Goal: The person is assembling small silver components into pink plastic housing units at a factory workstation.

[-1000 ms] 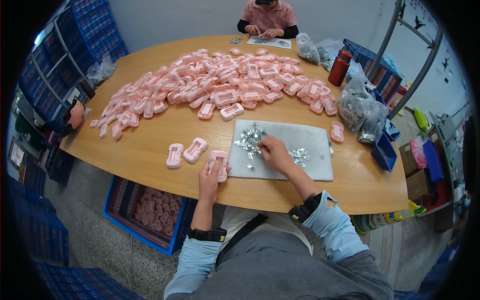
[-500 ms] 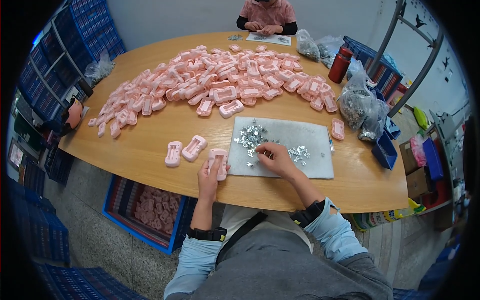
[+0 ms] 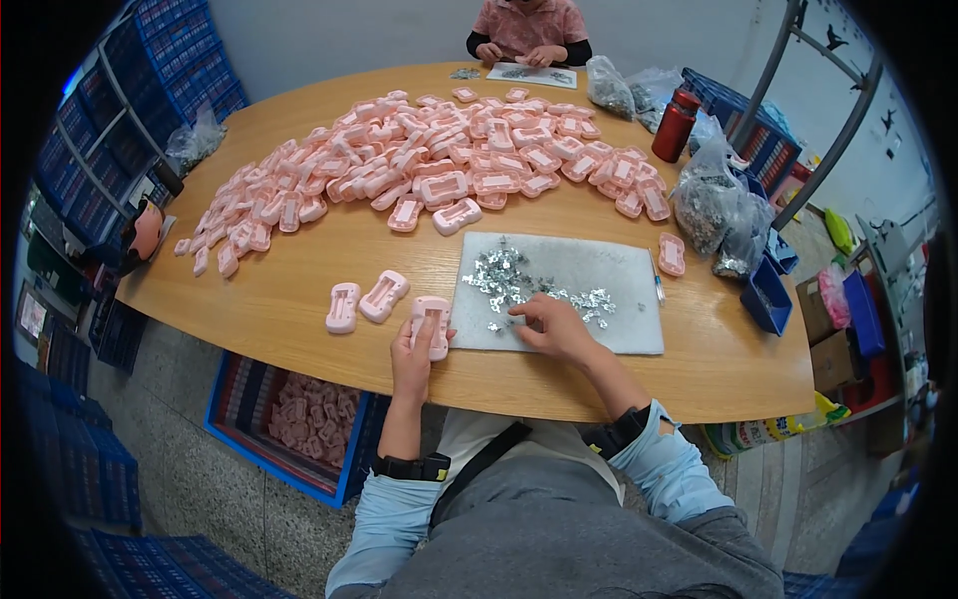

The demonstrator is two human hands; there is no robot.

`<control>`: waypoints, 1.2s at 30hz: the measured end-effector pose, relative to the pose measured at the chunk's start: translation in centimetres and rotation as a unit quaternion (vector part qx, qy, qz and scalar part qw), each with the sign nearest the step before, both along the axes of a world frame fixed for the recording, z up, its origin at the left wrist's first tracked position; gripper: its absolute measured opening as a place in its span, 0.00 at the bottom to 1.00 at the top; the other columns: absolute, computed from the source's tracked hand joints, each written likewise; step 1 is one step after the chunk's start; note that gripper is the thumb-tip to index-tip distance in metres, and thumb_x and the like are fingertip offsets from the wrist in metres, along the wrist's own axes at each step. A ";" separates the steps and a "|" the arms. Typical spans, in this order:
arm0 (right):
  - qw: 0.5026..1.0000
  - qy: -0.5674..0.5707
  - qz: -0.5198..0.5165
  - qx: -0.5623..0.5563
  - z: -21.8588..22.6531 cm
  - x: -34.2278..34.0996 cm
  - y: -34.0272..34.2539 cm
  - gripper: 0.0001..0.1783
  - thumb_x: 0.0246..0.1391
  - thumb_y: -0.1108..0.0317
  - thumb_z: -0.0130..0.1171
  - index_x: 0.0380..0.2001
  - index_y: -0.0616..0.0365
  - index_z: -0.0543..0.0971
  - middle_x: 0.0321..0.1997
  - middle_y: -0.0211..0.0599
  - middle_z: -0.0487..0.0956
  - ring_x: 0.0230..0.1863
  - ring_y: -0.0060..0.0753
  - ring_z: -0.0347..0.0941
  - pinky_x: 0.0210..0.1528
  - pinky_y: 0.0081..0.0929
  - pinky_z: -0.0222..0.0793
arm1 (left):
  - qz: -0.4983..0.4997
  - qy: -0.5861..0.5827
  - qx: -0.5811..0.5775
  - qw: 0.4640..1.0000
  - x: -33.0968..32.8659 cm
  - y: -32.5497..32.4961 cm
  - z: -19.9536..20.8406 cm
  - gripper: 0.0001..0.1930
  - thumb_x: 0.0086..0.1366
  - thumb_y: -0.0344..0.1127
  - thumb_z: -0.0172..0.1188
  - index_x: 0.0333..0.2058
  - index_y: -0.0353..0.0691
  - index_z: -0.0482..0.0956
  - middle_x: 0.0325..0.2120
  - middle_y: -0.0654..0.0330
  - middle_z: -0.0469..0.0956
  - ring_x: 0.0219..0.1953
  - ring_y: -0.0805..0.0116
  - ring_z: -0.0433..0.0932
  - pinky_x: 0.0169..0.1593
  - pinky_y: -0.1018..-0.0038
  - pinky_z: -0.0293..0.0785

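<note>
Nearest: person's light-blue sleeves (image 3: 374,524), black band on each wrist. Blue crate (image 3: 271,460) sits below the table edge on the left, pink parts inside.

Left hand (image 3: 407,361) is at the near edge of the wooden table (image 3: 269,299), gripping a pink housing (image 3: 439,327): thumb laid over the recessed face, other fingers wrapped behind. Housing is held just beside the near left corner of the white pad (image 3: 624,275).

Right hand (image 3: 555,329) is over the near part of the pad, fingers bent, index pointing left toward the loose metal bits. Can't tell if thumb and index pinch a piece; too small to see.

On the pad: main heap of silver metal pieces (image 3: 499,270) on the far left, smaller cluster (image 3: 596,304) right of the right hand. Pen (image 3: 659,289) along the pad's right edge. Two loose housings (image 3: 383,297) left of the held one.

Right of the pad: single housing (image 3: 672,255), then blue bin (image 3: 766,298) and plastic bags (image 3: 705,208) of small parts.

Farther: big pile of pink housings (image 3: 429,150) across the table, red bottle (image 3: 677,125) to its right. Far side: co-worker (image 3: 529,28), both hands at a second white pad (image 3: 497,71).
</note>
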State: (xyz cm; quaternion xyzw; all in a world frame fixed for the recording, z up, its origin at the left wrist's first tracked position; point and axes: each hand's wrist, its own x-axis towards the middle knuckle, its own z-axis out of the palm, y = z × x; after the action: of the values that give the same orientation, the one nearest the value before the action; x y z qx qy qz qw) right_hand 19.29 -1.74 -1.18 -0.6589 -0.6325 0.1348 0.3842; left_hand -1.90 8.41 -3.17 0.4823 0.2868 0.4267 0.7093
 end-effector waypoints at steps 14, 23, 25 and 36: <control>0.998 0.022 -0.040 -0.032 0.4 -0.4 -0.3 0.09 0.43 0.66 0.58 0.30 0.56 0.77 0.25 0.36 0.74 0.25 0.35 0.70 0.30 0.29 0.67 | 0.009 0.019 0.011 1.000 -0.1 -0.1 0.1 0.14 0.64 0.38 0.49 0.43 0.35 0.70 0.33 0.59 0.75 0.32 0.72 0.77 0.38 0.78 0.74; 0.982 0.186 -0.035 0.013 -0.4 -0.1 0.1 0.10 0.42 0.69 0.61 0.31 0.60 0.78 0.22 0.30 0.73 0.20 0.18 0.64 0.23 0.18 0.62 | 0.060 0.214 0.183 0.958 1.2 -0.4 0.5 0.16 0.60 0.35 0.56 0.43 0.32 0.70 0.33 0.59 0.75 0.32 0.72 0.75 0.37 0.77 0.72; 0.976 0.214 -0.034 0.017 -0.5 -0.1 0.2 0.10 0.43 0.69 0.61 0.31 0.61 0.78 0.21 0.28 0.72 0.19 0.15 0.63 0.22 0.16 0.61 | 0.084 0.203 0.234 0.947 1.7 0.1 -0.8 0.16 0.59 0.34 0.56 0.43 0.32 0.69 0.35 0.57 0.75 0.33 0.70 0.75 0.37 0.76 0.72; 0.916 0.400 0.023 -0.010 -1.2 1.2 0.1 0.09 0.47 0.68 0.62 0.31 0.60 0.79 0.21 0.19 0.72 0.21 0.08 0.61 0.22 0.10 0.57 | 0.110 0.291 0.469 0.827 3.4 -1.9 2.1 0.21 0.49 0.33 0.62 0.43 0.37 0.70 0.43 0.49 0.68 0.50 0.51 0.64 0.54 0.61 0.58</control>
State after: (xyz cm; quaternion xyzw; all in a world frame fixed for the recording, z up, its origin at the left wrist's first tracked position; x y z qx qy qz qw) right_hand 20.47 -1.61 -2.36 -0.5390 -0.4391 0.4021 0.5958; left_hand 1.46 6.53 -1.03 0.8240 0.2968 0.4244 0.2299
